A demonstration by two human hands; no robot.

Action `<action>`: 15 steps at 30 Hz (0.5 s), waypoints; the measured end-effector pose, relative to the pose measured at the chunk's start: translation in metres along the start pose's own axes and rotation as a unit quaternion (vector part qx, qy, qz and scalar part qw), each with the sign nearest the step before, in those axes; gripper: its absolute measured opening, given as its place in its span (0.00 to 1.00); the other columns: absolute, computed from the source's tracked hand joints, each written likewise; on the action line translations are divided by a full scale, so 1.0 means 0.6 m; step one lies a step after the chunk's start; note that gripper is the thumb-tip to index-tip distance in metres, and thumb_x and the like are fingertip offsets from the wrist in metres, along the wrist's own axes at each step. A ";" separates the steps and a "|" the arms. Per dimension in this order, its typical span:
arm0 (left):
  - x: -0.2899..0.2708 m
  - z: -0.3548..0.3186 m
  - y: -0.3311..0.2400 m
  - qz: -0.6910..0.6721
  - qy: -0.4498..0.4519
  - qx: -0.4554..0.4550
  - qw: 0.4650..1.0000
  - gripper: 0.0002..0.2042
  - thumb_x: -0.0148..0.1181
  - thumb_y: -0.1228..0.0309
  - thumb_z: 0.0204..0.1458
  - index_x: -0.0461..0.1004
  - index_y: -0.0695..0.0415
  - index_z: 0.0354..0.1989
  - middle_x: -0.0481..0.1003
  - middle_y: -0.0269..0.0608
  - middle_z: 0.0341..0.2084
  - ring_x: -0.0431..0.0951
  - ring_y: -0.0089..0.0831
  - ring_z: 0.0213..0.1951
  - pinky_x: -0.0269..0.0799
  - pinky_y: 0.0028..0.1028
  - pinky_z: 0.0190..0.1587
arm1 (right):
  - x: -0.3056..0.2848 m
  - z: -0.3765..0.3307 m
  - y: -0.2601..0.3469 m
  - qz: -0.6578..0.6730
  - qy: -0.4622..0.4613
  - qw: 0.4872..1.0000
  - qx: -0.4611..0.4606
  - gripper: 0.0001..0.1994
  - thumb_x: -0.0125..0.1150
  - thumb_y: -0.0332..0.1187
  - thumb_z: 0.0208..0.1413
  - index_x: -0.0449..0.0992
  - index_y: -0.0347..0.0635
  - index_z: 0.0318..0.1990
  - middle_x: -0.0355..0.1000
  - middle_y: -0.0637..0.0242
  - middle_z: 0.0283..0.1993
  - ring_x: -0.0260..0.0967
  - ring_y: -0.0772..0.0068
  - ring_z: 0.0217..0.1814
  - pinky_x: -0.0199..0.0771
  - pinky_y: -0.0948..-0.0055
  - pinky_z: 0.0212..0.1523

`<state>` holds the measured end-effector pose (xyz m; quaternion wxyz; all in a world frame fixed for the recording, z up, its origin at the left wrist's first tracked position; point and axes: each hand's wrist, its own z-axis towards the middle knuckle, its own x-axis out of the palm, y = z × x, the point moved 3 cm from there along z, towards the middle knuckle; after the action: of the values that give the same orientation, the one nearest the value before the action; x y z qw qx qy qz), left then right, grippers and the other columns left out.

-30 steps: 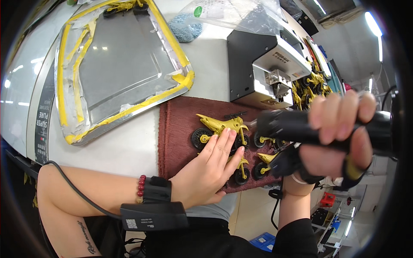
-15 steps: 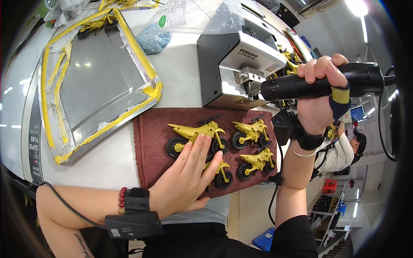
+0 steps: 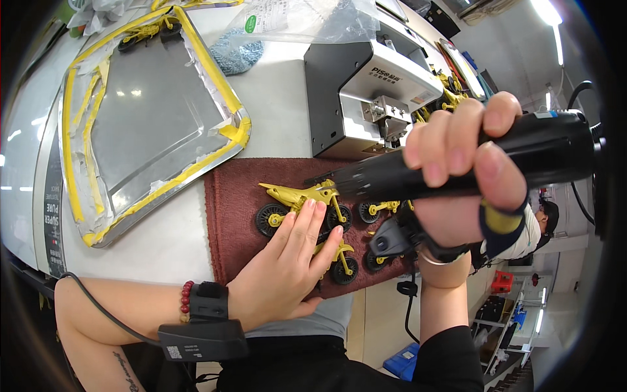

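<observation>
A yellow toy motorcycle (image 3: 281, 193) with black wheels lies on its side on a brown towel (image 3: 228, 189). My left hand (image 3: 277, 268) rests over its lower edge, fingers stretched out and pressing lightly on it. My right hand (image 3: 464, 153) is wrapped round a black electric screwdriver (image 3: 385, 175). The screwdriver's tip points left, at the front part of that motorcycle; whether it touches is blurred. Another toy motorcycle (image 3: 341, 260) is partly covered by my left hand. Two more on the right are largely hidden behind the screwdriver and my right wrist.
Behind the towel stands a grey and black screw feeder (image 3: 330, 85). A metal tray edged with yellow tape (image 3: 245, 127) sits at the left, holding a yellow toy motorcycle (image 3: 147, 32). A clear plastic bag (image 3: 313, 23) and a blue cloth bundle (image 3: 238, 55) lie further back. A person (image 3: 532, 222) works at the right.
My right hand has swung the screwdriver away from the screw feeder, left and down to the upper left toy motorcycle. My left hand has stayed nearly in place.
</observation>
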<state>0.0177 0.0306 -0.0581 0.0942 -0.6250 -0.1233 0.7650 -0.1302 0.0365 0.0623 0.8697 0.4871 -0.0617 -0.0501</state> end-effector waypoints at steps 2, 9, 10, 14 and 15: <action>0.000 -0.002 0.002 0.011 0.018 -0.007 1.000 0.42 0.55 0.44 0.38 0.57 0.65 0.57 0.55 0.69 0.56 0.55 0.57 0.59 0.50 0.42 0.61 | 0.000 0.007 -0.032 0.081 0.087 0.993 -0.008 0.11 0.52 0.28 0.48 0.58 0.45 0.37 0.61 0.68 0.24 0.59 0.73 0.24 0.62 0.68 0.33; 0.009 -0.009 -0.003 0.001 -0.008 0.012 1.000 0.36 0.53 0.46 0.41 0.62 0.66 0.51 0.54 0.70 0.56 0.53 0.58 0.60 0.51 0.42 0.60 | 0.042 0.015 -0.035 -0.140 0.005 0.989 0.049 0.11 0.53 0.26 0.49 0.57 0.47 0.37 0.60 0.68 0.23 0.60 0.73 0.24 0.63 0.68 0.34; 0.009 -0.009 -0.001 0.002 -0.008 0.010 1.000 0.36 0.53 0.46 0.41 0.62 0.66 0.51 0.54 0.70 0.56 0.53 0.58 0.60 0.51 0.42 0.60 | 0.043 0.017 -0.041 -0.165 0.009 0.986 0.023 0.11 0.53 0.26 0.49 0.57 0.47 0.37 0.60 0.68 0.23 0.61 0.73 0.23 0.63 0.68 0.33; 0.011 -0.009 0.001 0.010 -0.002 0.009 1.000 0.33 0.52 0.47 0.42 0.63 0.66 0.47 0.54 0.71 0.56 0.53 0.58 0.60 0.51 0.43 0.60 | 0.047 0.015 -0.063 -0.162 0.027 0.985 0.046 0.13 0.54 0.25 0.49 0.56 0.46 0.38 0.61 0.67 0.22 0.61 0.72 0.23 0.64 0.69 0.32; 0.011 -0.009 0.001 0.012 -0.009 0.010 1.000 0.32 0.52 0.47 0.42 0.64 0.66 0.46 0.54 0.72 0.56 0.52 0.59 0.60 0.51 0.43 0.60 | 0.048 0.015 -0.067 -0.161 0.026 0.986 0.036 0.13 0.55 0.25 0.49 0.56 0.46 0.38 0.62 0.66 0.22 0.61 0.72 0.22 0.65 0.69 0.31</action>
<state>0.0220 0.0324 -0.0655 0.0904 -0.6187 -0.1091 0.7728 -0.1041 0.0034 0.0342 0.8333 0.5232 0.0382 -0.1743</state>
